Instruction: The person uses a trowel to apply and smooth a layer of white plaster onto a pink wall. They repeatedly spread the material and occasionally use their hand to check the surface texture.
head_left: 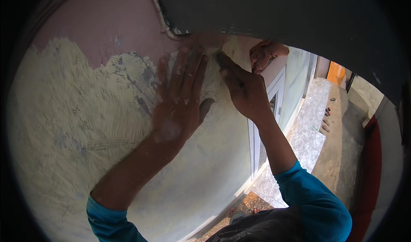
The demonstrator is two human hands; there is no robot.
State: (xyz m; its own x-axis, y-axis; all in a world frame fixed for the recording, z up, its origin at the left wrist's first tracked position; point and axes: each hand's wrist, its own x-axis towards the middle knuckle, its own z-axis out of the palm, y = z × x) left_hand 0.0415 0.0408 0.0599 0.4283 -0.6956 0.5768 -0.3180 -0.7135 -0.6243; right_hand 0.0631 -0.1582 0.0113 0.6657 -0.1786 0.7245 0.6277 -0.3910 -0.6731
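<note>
My left hand (177,98) lies flat against the wall, its fingers stretched upward and slightly apart, with pale dust on its back. To its right, my right hand (246,90) is closed, its fingers pointing up and left at the wall just under the dark overhang. Whatever it grips, if anything, is hidden by the fingers. The wall (81,109) is pale yellow-green, rough and streaked. Pink paint (102,19) covers its upper part and ends in a ragged border with grey patches near my left hand.
A dark grey overhang (274,15) spans the top, with a pale pipe or cable (156,6) along its left edge. Beyond my right hand are a bunched reddish-brown thing (267,55), a white-framed door or window (276,92), grey tiles (306,126) and some footwear (326,124).
</note>
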